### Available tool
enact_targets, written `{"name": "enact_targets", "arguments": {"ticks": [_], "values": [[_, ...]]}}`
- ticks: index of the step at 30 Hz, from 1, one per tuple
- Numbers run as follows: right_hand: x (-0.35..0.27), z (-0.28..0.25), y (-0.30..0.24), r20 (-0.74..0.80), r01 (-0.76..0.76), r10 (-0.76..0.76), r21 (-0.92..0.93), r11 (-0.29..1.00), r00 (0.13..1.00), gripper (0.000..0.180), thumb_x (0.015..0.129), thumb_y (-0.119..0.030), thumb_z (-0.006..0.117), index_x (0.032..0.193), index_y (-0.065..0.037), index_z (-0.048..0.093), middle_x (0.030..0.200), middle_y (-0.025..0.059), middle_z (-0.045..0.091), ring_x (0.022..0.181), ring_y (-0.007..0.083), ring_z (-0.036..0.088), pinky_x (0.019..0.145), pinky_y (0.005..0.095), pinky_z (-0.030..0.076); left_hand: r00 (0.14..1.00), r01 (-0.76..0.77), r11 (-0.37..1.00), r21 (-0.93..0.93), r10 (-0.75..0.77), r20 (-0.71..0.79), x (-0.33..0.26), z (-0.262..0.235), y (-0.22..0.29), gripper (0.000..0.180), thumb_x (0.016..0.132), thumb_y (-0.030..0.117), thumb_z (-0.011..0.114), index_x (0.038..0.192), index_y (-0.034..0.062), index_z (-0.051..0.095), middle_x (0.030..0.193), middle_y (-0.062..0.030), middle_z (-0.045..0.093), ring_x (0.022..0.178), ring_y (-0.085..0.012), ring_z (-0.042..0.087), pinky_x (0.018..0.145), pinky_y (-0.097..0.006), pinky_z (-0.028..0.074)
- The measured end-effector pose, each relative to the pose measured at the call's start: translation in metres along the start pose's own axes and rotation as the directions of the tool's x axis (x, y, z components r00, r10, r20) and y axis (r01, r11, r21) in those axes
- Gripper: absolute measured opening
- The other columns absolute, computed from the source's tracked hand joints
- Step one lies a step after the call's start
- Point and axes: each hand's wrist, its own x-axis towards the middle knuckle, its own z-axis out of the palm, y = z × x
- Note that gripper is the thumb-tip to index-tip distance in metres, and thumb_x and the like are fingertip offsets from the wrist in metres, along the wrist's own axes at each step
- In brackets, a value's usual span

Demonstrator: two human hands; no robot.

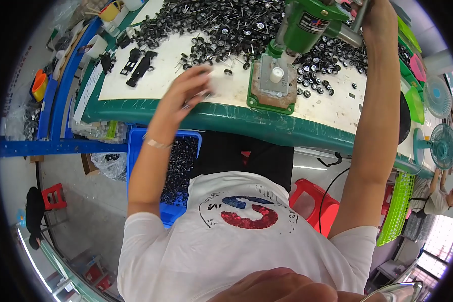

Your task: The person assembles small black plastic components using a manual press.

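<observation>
My left hand (186, 94) is over the near part of the white worktop, left of the press, blurred by motion. Its fingers are curled, with a small dark piece at them that I cannot make out. At the top right my right hand (379, 19) is closed round the lever (360, 19) of the green hand press (307, 25), partly cut off by the picture's edge. Beneath the press head a white round holder (276, 75) stands on the metal base plate (267, 88). A small black wheel (228, 72) lies between my left hand and the base.
Black toy wheels with axles (221, 30) are heaped at the back. More wheels (312, 80) lie right of the press. Black toy car chassis (141, 68) sit at left. Below the green table edge (211, 111) stands a blue bin (136, 151) of small black parts, with a red stool (314, 201) opposite.
</observation>
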Motion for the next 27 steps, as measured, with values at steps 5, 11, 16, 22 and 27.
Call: {"name": "enact_targets", "arguments": {"ticks": [5,11,16,22,27], "values": [[-0.023,-0.072,0.033,0.041,0.088,-0.08,-0.287,0.954,0.996,0.027,0.095,-0.03,0.056,0.103,-0.005,0.064,0.085,0.0008,0.06,0.067,0.0066,0.055,0.056,0.0202,0.041,0.991,0.125,0.774,0.621,-0.076,-0.106,-0.07,-0.13,-0.006,0.031,0.074,0.006,0.072,0.104,0.0068,0.063,0.091,-0.0007,0.063,0.087,-0.0093,0.06,0.066,-0.022,0.045],[-0.1,-0.135,0.108,0.151,-0.079,0.235,-0.661,0.747,0.96,0.02,0.087,-0.022,0.065,0.098,-0.005,0.067,0.082,0.0011,0.064,0.064,0.0083,0.057,0.058,0.0244,0.045,0.975,0.166,0.474,0.865,0.053,-0.216,-0.099,-0.162,-0.012,0.025,0.078,0.001,0.068,0.102,-0.0005,0.066,0.099,-0.0076,0.069,0.096,-0.0146,0.063,0.084,-0.028,0.048],[-0.153,-0.135,0.135,0.31,0.125,0.215,-0.791,0.599,0.926,0.02,0.082,-0.019,0.069,0.097,-0.008,0.064,0.087,0.0049,0.061,0.067,0.017,0.058,0.063,0.0298,0.047,0.944,-0.161,0.425,0.891,0.329,0.014,-0.029,-0.049,0.002,0.021,0.085,0.01,0.066,0.104,0.0002,0.067,0.096,-0.0064,0.068,0.09,-0.0127,0.062,0.08,-0.027,0.049],[-0.156,-0.124,0.137,0.326,0.202,0.202,-0.861,0.467,0.923,0.018,0.083,-0.016,0.067,0.098,-0.009,0.063,0.092,0.005,0.06,0.07,0.021,0.059,0.065,0.033,0.048,0.787,-0.452,0.188,0.872,0.544,0.29,0.066,0.008,-0.042,0.022,0.08,0.01,0.068,0.1,0.002,0.068,0.087,-0.0083,0.062,0.075,-0.0207,0.061,0.067,-0.03,0.049],[-0.152,-0.109,0.127,0.322,0.176,0.075,-0.683,0.709,0.944,0.021,0.082,-0.01,0.067,0.103,-0.006,0.065,0.087,0.0045,0.058,0.072,0.0142,0.055,0.066,0.028,0.045,0.831,-0.436,0.419,0.797,0.528,0.177,0.062,0.02,-0.042,0.016,0.078,0.012,0.071,0.091,0.0015,0.07,0.086,-0.0067,0.062,0.067,-0.0166,0.058,0.064,-0.028,0.047]]}}
